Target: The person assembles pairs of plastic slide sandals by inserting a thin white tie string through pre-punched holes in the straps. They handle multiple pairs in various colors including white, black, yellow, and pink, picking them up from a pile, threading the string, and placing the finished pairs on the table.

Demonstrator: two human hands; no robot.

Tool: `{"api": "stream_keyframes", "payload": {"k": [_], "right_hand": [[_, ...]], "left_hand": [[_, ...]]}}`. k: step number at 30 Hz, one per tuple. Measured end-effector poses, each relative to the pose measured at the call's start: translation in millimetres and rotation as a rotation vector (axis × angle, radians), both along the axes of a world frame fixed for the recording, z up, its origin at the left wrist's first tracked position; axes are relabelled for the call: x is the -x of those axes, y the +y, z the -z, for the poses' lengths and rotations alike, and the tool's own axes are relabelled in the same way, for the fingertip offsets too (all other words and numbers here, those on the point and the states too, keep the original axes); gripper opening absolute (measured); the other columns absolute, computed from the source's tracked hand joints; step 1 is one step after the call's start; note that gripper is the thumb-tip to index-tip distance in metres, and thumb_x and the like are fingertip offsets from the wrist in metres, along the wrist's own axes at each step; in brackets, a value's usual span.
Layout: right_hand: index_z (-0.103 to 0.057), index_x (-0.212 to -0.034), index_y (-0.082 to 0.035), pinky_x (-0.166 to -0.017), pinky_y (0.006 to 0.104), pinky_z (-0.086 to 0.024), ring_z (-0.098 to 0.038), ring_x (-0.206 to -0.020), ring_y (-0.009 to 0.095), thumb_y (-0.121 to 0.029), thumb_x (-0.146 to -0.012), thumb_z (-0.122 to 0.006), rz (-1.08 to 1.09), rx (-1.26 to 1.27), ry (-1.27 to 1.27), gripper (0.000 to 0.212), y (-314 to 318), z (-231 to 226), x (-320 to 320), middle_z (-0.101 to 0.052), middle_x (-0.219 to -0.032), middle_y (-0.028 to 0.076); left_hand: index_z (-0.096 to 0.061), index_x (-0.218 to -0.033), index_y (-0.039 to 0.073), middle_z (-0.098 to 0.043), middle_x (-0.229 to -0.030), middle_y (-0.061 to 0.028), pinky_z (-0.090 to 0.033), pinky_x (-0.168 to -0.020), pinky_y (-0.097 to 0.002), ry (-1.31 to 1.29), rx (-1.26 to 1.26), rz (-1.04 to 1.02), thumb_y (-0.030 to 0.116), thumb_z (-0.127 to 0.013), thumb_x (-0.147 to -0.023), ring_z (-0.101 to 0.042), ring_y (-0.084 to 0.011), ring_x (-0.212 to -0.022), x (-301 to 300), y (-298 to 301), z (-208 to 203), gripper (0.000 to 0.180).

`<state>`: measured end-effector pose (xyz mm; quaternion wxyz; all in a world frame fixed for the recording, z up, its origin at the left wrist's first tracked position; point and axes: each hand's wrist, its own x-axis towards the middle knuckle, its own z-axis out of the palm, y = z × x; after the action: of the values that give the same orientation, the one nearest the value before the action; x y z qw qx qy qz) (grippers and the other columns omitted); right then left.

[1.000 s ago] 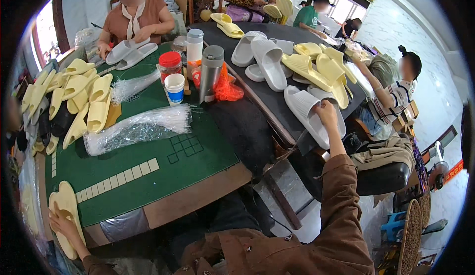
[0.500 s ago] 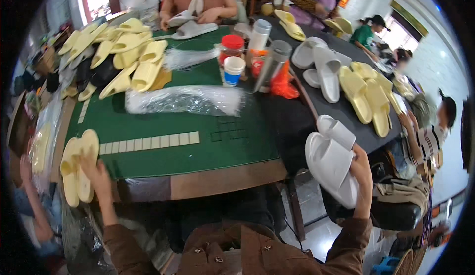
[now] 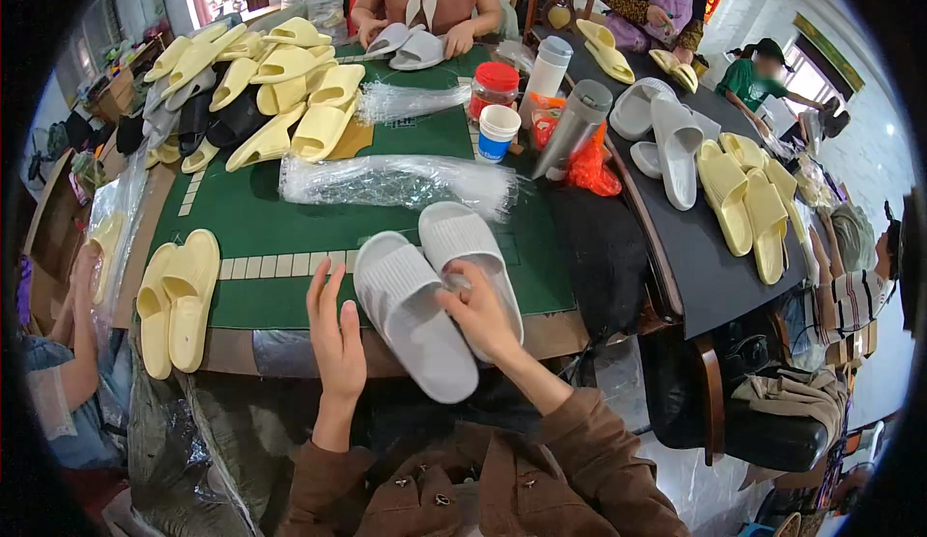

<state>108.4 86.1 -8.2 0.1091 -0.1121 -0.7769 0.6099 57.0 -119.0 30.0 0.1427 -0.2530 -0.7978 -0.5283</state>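
Note:
My right hand (image 3: 480,310) is closed on a pair of light grey slide sandals at the table's front edge. The left sandal (image 3: 425,334) tilts toward me, its heel sticking out over the edge. The right sandal (image 3: 462,235) is partly hidden by my fingers. Just left of the pair, my left hand (image 3: 338,339) is held upright with its fingers stretched out and nothing in it. Further left, a pale yellow pair of slides (image 3: 188,300) lies side by side on the front left corner of the table.
A green mat (image 3: 261,315) with a row of cream tiles covers the table. Clear plastic bags (image 3: 386,184) lie mid-table, a pile of yellow slides (image 3: 290,64) behind. A paper cup (image 3: 497,134), red-lidded jar (image 3: 493,88) and steel flask (image 3: 576,127) stand right. Other people work around.
My right hand has brought the grey slides from the right side to the table's front middle. My left hand has left the yellow pair and moved right, beside the grey ones.

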Motion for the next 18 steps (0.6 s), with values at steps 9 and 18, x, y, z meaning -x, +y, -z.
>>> {"api": "stream_keyframes", "payload": {"k": [9, 18], "right_hand": [[-0.043, -0.128, 0.001, -0.083, 0.0303, -0.052, -0.063, -0.089, 0.016, -0.001, -0.098, -0.038, 0.016, 0.319, 0.095, 0.030, 29.3, -5.4, -34.9, -0.059, -0.113, 0.017], [-0.053, -0.126, 0.002, -0.071, 0.0286, -0.051, -0.063, -0.079, 0.021, -0.001, -0.096, -0.043, 0.159, -0.222, 0.062, 0.032, 83.2, -19.1, -2.9, -0.060, -0.119, 0.017]], "left_hand": [[-0.039, -0.142, 0.010, -0.031, -0.146, -0.0242, -0.025, -0.109, -0.0538, 0.029, 0.310, 0.054, 0.027, -0.047, -0.098, -0.029, -0.0481, -0.133, 5.2, 35.6, 38.7, 0.048], [-0.054, -0.129, 0.008, -0.042, -0.140, -0.0203, -0.029, -0.108, -0.0500, 0.080, 0.219, 0.095, 0.023, -0.050, -0.096, -0.034, -0.0434, -0.132, 41.6, 53.6, 44.7, 0.036]]}}
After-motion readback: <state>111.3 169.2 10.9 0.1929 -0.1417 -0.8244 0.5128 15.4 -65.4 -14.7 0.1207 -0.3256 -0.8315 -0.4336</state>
